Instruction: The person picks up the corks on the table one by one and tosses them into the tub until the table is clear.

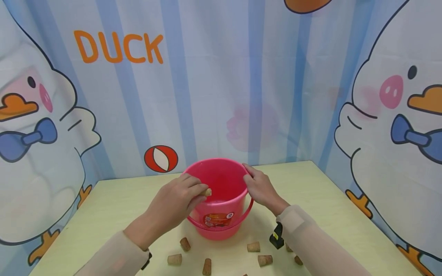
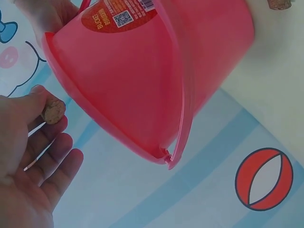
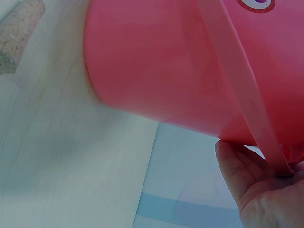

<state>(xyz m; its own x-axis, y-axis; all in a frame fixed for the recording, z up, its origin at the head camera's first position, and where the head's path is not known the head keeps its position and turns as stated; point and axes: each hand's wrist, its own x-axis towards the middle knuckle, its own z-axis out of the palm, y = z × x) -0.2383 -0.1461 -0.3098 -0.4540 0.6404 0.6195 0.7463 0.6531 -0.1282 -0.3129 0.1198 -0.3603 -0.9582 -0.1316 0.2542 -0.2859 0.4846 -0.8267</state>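
A pink bucket (image 1: 221, 234) with a printed label stands on the table, its mouth tipped slightly toward me and its handle hanging down in front. My left hand (image 1: 177, 197) pinches a cork (image 1: 206, 192) between thumb and forefinger at the left part of the bucket's mouth. In the left wrist view the cork (image 2: 53, 111) shows its round end outside the rim, and the other fingers are spread below it. On the right, my right hand (image 1: 261, 188) grips the bucket's rim near the handle's joint; its thumb (image 3: 230, 164) lies along the outer wall in the right wrist view.
Several corks lie in front of the bucket, among them a dark one (image 1: 185, 244), a pale one (image 1: 174, 259) and another (image 1: 265, 260) near my right sleeve. A duck-print curtain (image 1: 221, 76) hangs behind the pale wooden table (image 1: 138, 199).
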